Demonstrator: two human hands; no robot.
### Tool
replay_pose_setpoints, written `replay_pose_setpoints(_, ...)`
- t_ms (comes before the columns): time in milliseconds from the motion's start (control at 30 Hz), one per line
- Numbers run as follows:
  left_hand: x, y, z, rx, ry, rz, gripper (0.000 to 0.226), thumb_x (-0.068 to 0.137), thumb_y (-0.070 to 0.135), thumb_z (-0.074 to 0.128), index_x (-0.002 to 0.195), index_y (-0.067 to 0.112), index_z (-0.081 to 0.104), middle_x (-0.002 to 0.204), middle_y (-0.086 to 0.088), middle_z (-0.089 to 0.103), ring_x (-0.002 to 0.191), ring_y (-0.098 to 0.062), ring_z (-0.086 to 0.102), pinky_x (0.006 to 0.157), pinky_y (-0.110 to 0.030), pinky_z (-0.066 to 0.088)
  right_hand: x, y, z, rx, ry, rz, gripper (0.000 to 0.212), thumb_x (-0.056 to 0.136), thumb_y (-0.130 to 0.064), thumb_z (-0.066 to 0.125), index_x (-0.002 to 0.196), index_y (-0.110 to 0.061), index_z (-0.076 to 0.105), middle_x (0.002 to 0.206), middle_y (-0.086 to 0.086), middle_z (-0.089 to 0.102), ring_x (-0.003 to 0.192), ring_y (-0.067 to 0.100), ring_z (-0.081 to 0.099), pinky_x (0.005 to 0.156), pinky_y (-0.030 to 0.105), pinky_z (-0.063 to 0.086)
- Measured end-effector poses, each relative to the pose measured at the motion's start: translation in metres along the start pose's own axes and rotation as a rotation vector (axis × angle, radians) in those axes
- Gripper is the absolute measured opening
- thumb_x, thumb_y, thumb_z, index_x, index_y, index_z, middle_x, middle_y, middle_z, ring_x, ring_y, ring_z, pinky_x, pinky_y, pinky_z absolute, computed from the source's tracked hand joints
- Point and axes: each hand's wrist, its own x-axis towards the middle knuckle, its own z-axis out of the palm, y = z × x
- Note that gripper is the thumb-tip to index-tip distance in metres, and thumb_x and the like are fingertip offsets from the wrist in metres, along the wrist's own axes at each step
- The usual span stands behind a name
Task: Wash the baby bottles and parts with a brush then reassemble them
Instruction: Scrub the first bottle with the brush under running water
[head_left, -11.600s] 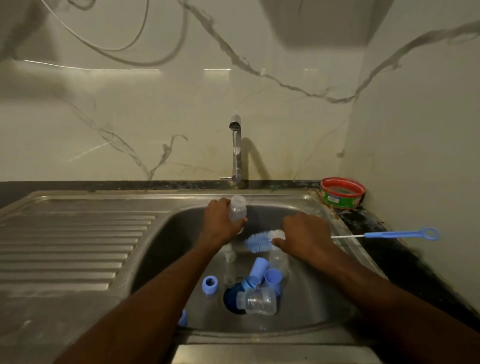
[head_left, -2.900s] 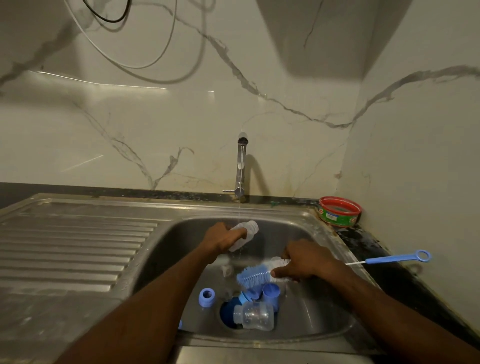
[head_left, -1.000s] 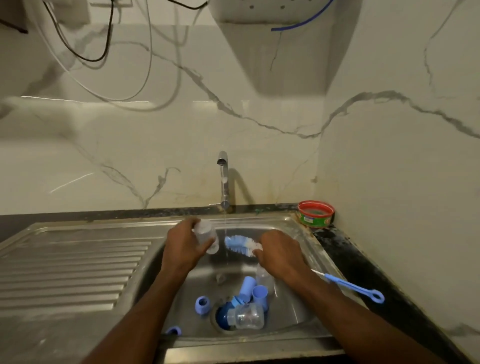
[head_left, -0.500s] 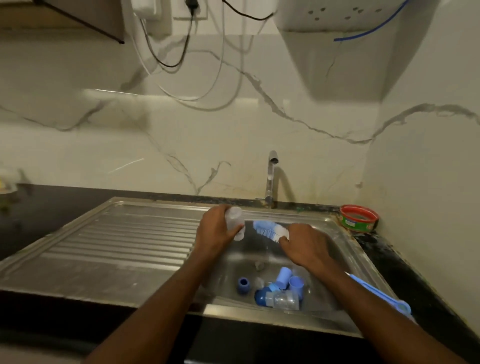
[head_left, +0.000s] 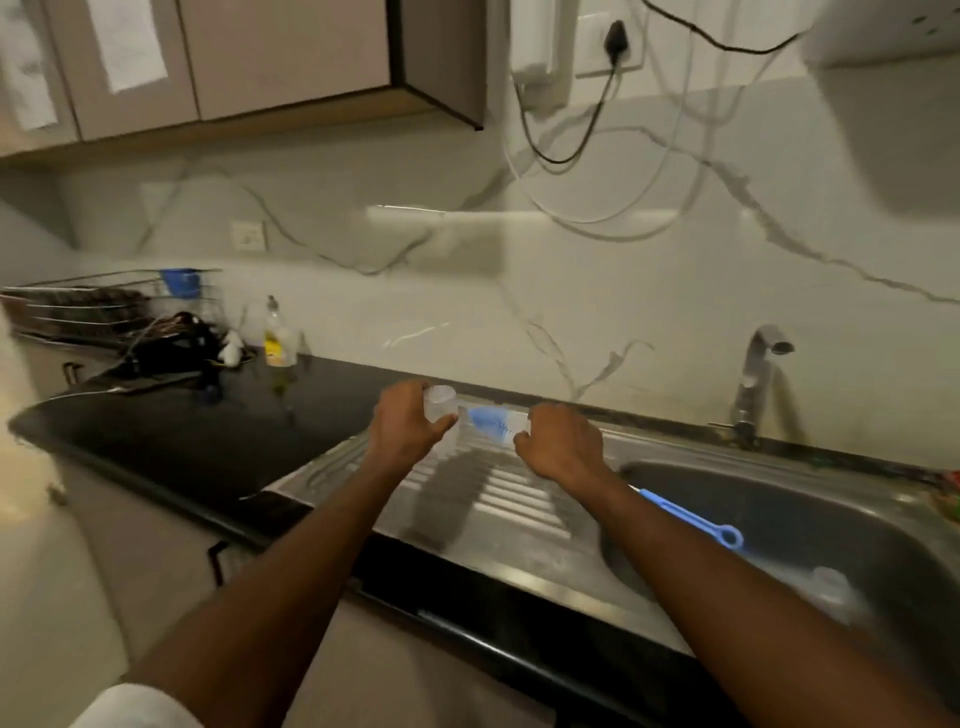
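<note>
At far left, a wire dish rack (head_left: 98, 306) and a dish-soap bottle (head_left: 278, 338) stand at the back of the black desk (head_left: 208, 436), below wall cabinets (head_left: 234, 57).

The left hand (head_left: 408, 428) is curled around a clear baby bottle (head_left: 440, 404), held above the ribbed steel drainboard (head_left: 498, 493); which end faces the brush cannot be told. The right hand (head_left: 563, 441) grips the bottle brush (head_left: 493, 422) close behind its blue bristle head, which points at the bottle and lies just beside it. The short grip probably gives control of the head; the blue handle (head_left: 691, 519) trails back under the forearm, over the sink basin (head_left: 831, 519).

Holding both items over the drainboard probably lets drips drain to the basin. At right, the tap (head_left: 758, 374) stands behind the basin. A marble-pattern backsplash (head_left: 519, 291) carries a wall socket with hanging cables (head_left: 597, 104).
</note>
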Motion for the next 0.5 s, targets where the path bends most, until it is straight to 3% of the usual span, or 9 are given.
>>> replay_pose_setpoints(167, 0.004, -0.062, -0.025, 0.054, 0.003, -0.113, 0.058, 0.075, 0.051, 0.084, 0.119, 0.017, 0.068, 0.112, -0.005, 0.072, 0.103, -0.025, 0.067, 0.084, -0.036, 0.052, 0.013, -0.057, 0.026, 0.040, -0.090, -0.053, 0.048, 0.089, -0.050, 0.053, 0.116, -0.013, 0.065, 0.123, 0.011, 0.066, 0.111, 0.032, 0.063, 0.087, 0.036, 0.051)
replay_pose_setpoints(300, 0.012, -0.098, -0.034, 0.070, -0.009, -0.189, 0.054, 0.073, 0.052, 0.084, 0.113, 0.019, 0.069, 0.107, -0.004, 0.072, 0.096, -0.024, 0.068, 0.077, -0.034, 0.052, 0.018, -0.085, 0.035, 0.063, -0.128, -0.073, 0.081, 0.062, -0.060, 0.032, 0.119, -0.013, 0.065, 0.123, 0.011, 0.066, 0.113, 0.032, 0.062, 0.090, 0.038, 0.049)
replay_pose_setpoints(500, 0.024, -0.123, -0.031, 0.092, -0.017, -0.224, 0.055, 0.072, 0.054, 0.084, 0.110, 0.018, 0.068, 0.106, -0.004, 0.070, 0.095, -0.026, 0.068, 0.078, -0.039, 0.057, 0.038, -0.096, 0.056, 0.060, -0.142, -0.075, 0.071, 0.076, -0.062, 0.041, 0.121, -0.013, 0.065, 0.126, 0.011, 0.066, 0.115, 0.033, 0.062, 0.091, 0.038, 0.048)
